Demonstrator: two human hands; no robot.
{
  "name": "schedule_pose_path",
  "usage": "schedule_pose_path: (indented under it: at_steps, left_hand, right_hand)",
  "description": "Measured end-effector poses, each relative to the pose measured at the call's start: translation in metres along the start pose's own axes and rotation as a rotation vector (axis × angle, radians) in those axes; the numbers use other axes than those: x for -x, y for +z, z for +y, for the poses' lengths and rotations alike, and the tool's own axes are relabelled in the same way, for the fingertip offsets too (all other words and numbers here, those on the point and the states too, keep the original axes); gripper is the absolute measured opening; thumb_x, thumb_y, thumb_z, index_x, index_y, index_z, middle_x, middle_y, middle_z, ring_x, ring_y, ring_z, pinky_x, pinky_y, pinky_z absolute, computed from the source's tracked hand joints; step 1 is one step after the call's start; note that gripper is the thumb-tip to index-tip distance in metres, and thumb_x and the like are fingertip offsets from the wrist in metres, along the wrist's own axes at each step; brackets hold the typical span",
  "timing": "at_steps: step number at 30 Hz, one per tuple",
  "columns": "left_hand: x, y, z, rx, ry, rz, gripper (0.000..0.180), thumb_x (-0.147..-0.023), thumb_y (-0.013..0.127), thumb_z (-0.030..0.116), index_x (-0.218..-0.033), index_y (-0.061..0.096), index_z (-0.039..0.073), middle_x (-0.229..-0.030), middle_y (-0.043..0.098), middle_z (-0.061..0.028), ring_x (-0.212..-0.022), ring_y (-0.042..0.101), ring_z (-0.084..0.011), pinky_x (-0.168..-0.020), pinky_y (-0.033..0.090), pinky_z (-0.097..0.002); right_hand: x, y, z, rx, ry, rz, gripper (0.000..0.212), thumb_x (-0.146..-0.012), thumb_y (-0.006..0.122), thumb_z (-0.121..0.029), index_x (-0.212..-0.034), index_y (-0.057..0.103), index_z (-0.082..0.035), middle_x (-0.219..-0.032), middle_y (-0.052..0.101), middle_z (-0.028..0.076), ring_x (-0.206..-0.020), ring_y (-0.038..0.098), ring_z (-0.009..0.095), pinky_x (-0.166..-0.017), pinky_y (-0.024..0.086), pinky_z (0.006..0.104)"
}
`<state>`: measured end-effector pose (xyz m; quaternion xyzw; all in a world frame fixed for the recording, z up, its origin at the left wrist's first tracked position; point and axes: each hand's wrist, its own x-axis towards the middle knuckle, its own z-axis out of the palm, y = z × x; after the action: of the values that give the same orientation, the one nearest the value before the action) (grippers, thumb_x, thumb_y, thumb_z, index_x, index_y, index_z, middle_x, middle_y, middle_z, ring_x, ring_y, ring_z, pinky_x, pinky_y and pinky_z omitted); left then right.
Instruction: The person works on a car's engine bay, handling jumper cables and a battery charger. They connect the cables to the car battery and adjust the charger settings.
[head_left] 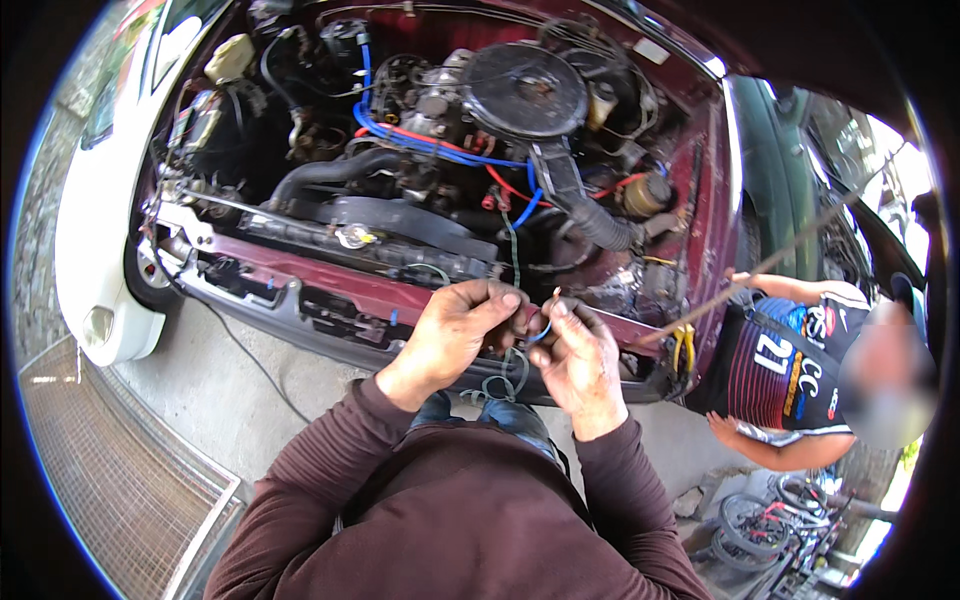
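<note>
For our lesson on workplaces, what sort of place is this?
Probably an informal outdoor car-repair spot: a maroon car with its engine exposed, a white car alongside, and bicycles nearby.

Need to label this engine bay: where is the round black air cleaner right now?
In the head view, the round black air cleaner sits at upper centre, beyond the right hand, above and left of the ribbed black hose.
</note>
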<state>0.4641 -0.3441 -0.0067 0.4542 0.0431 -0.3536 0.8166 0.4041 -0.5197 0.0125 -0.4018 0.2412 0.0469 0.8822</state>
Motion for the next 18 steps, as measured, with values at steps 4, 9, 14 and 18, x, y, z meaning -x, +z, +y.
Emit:
schedule_pose_path:
  at_steps: [4,9,14,18]
  left_hand:
    - [0.013,0.030,-0.027,0.095,-0.231,-0.281,0.029,-0.102,0.067,0.033,-0.092,0.065,0.006,-0.085,0.066,-0.0035,-0.064,0.059,-0.0120,-0.055,0.045,-0.0239]
    - [0.008,0.076,-0.077,-0.195,-0.212,-0.286,0.032,-0.102,0.067,0.036,-0.092,0.066,0.006,-0.084,0.067,-0.0027,-0.063,0.055,-0.0095,-0.055,0.043,-0.0237]
    - [0.001,0.112,-0.061,-0.434,-0.012,-0.267,0.023,-0.102,0.069,0.028,-0.097,0.067,0.006,-0.090,0.070,-0.0043,-0.065,0.060,-0.0076,-0.056,0.045,-0.0222]
    - [-0.052,0.088,-0.036,-0.434,0.209,0.121,0.029,-0.101,0.066,0.031,-0.100,0.068,0.002,-0.089,0.071,-0.0048,-0.069,0.064,-0.0115,-0.059,0.051,-0.0244]
  right_hand:
    - [0.039,-0.059,-0.009,-0.025,0.199,-0.081,0.017,-0.102,0.067,-0.019,-0.106,0.063,-0.003,-0.088,0.067,0.006,-0.071,0.060,0.014,-0.060,0.045,0.0259]
    - [0.066,-0.108,-0.024,-0.048,0.203,-0.049,0.012,-0.102,0.067,-0.016,-0.106,0.064,-0.004,-0.082,0.063,0.002,-0.062,0.053,0.009,-0.055,0.041,0.0235]
    - [0.057,-0.146,-0.057,-0.051,0.080,0.023,0.011,-0.102,0.065,-0.014,-0.106,0.064,-0.004,-0.070,0.049,-0.001,-0.055,0.043,0.009,-0.052,0.037,0.0253]
    - [0.023,-0.188,-0.117,0.137,-0.181,0.097,0.022,-0.101,0.068,-0.022,-0.104,0.064,0.000,-0.067,0.046,-0.006,-0.055,0.041,0.003,-0.048,0.034,0.0187]
